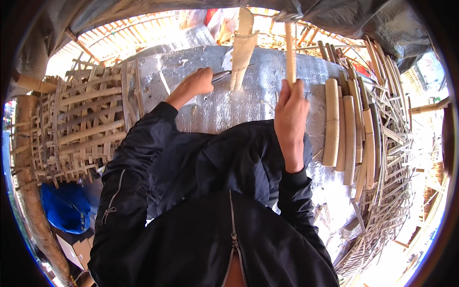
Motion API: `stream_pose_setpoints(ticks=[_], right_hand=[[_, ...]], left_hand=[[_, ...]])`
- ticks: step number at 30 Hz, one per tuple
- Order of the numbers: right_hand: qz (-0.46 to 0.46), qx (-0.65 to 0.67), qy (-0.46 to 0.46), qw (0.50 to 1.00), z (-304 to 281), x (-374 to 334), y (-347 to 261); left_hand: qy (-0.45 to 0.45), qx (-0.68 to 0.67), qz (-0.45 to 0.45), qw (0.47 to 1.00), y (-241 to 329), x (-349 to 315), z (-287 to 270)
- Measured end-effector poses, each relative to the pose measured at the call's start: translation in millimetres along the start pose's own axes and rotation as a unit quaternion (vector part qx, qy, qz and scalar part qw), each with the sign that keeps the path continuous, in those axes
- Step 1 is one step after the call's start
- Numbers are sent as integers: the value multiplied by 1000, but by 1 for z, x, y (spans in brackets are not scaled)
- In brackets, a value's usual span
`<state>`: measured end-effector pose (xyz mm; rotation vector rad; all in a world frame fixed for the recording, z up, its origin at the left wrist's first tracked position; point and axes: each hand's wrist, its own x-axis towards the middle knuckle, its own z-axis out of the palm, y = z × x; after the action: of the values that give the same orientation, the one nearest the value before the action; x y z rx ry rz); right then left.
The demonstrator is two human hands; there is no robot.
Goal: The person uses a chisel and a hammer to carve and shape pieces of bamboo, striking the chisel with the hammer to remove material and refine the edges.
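Observation:
My left hand (198,82) is closed round the near end of a knife (221,76), whose metal blade reaches right to a pale bamboo piece (244,48). The bamboo stands roughly upright in front of me, with a broken-looking edge near its upper part. Part of the blade is hidden by the bamboo, and a thin tip shows on its right side. My right hand (292,107) grips the wooden handle of a hammer (290,52), raised to the right of the bamboo. The hammer's head, at the top, is blurred against the dark sheeting.
A grey metal sheet (210,112) lies under the work. Several split bamboo lengths (332,124) rest at right, beside a heap of thin bamboo strips (382,215). Woven bamboo lattice (88,112) stands at left, above a blue bag (64,205). Dark sheeting (373,21) hangs overhead.

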<state>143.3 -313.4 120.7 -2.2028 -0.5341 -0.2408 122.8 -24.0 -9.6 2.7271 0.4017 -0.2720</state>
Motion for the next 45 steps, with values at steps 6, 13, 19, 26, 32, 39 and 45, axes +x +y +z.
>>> stream_pose_setpoints(ticks=[6, 13, 19, 26, 32, 39, 45], right_hand=[[69, -42, -54, 995, 48, -27, 61], [21, 19, -24, 999, 8, -18, 28], [73, 17, -30, 997, 43, -18, 50], [-10, -8, -34, 999, 12, -10, 43], [59, 57, 28, 996, 33, -11, 47], [-2, -30, -54, 998, 20, 1, 59], [88, 59, -1, 994, 49, -12, 62]], left_hand=[[-19, 10, -8, 1000, 17, 14, -18], [-43, 21, -27, 998, 4, 8, -15], [-9, 28, -13, 999, 3, 18, -14], [-59, 30, 12, 998, 8, 20, -8], [-32, 34, -31, 998, 11, 24, -14], [-56, 42, -21, 997, -7, 31, -2], [-39, 47, -42, 997, -3, 28, -8]])
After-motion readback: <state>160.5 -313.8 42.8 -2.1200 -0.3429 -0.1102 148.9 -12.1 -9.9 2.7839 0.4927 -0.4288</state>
